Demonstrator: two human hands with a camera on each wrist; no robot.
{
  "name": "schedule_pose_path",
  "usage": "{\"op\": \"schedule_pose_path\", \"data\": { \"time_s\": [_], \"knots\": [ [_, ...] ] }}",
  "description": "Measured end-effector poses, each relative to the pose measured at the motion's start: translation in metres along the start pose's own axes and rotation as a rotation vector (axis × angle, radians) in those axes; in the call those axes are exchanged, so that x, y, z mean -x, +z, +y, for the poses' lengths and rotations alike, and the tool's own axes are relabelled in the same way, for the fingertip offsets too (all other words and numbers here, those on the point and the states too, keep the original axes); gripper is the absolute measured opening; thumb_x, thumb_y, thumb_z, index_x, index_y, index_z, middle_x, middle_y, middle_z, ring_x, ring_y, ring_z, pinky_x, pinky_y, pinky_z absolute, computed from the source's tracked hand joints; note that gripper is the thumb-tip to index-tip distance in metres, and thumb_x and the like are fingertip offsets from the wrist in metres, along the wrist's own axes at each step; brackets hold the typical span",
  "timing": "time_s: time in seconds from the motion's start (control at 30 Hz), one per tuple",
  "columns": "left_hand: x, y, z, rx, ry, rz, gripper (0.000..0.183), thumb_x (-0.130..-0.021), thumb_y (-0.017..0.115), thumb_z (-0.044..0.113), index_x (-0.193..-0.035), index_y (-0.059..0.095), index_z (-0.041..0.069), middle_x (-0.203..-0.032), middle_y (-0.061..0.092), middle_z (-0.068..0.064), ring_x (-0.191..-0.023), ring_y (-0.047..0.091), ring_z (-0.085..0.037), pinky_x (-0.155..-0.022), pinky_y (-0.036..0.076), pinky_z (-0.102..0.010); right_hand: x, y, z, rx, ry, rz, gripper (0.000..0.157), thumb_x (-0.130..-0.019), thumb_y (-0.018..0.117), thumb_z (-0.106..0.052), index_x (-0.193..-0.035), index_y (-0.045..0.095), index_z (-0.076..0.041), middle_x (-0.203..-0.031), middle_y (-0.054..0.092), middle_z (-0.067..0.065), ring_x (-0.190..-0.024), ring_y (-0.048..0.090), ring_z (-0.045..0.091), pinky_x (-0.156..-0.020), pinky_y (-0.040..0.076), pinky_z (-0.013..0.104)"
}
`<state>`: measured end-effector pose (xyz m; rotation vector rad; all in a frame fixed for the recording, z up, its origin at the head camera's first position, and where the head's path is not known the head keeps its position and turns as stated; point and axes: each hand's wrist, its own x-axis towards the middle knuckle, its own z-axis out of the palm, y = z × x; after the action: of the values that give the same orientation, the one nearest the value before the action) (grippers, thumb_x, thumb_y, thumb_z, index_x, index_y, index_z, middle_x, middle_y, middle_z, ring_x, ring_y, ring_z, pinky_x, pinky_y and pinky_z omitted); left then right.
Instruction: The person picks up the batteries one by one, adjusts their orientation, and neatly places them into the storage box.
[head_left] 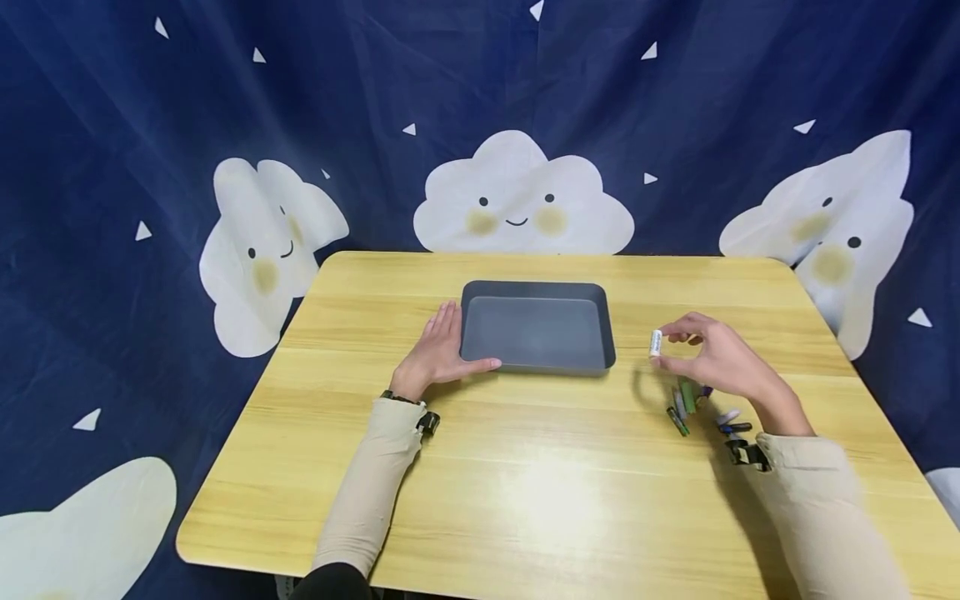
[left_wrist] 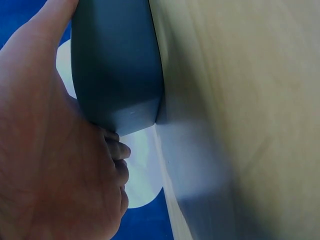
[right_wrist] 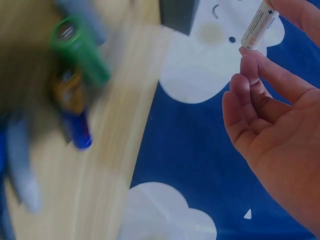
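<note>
A shallow dark grey tray (head_left: 536,329) lies on the wooden table. My left hand (head_left: 438,354) rests against its near left corner, the fingers extended along the left side and the thumb along the front rim. In the left wrist view, the palm is beside the tray's outer wall (left_wrist: 117,65). Right of the tray, my right hand (head_left: 716,358) pinches a small white battery (head_left: 656,343) between thumb and fingertip, raised above the table. The right wrist view shows a plus mark on this battery (right_wrist: 259,25), held end to end; the other fingers are bent and hold nothing.
Below my right hand lie several loose batteries, among them a thick green one (head_left: 687,396), a slim dark and green one (head_left: 678,421) and a blue one (head_left: 735,427). The wooden table (head_left: 525,467) ends at a dark blue curtain (head_left: 360,100) with white clouds.
</note>
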<state>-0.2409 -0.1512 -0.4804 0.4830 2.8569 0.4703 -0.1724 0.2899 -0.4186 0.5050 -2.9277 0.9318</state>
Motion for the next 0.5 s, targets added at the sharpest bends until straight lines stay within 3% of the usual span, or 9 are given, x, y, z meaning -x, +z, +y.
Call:
{"op": "schedule_pose_path", "data": {
  "time_s": [0.2,0.5],
  "knots": [
    [-0.002,0.001,-0.002,-0.01,-0.004,-0.011,0.137,-0.079,0.056,0.088,-0.165,-0.003,-0.001,-0.175,-0.004,-0.019,-0.164,-0.003,-0.029,-0.136,0.003,-0.044,-0.017,0.008,-0.012,-0.007,-0.035,0.029,0.042,-0.087,0.083,-0.031,-0.119,0.074,-0.005,-0.104,0.068,0.008,-0.096,0.056,0.017,-0.082,0.049,0.028],
    [-0.003,0.001,-0.002,-0.011,-0.006,-0.009,0.137,-0.079,0.056,0.088,-0.165,-0.003,0.0,-0.175,-0.004,-0.018,-0.165,-0.003,-0.029,-0.136,0.004,-0.045,-0.046,0.024,-0.032,-0.111,-0.062,-0.009,0.043,-0.086,0.083,-0.025,-0.121,0.073,-0.003,-0.105,0.068,0.011,-0.099,0.059,0.024,-0.09,0.052,0.044]
  ]
}}
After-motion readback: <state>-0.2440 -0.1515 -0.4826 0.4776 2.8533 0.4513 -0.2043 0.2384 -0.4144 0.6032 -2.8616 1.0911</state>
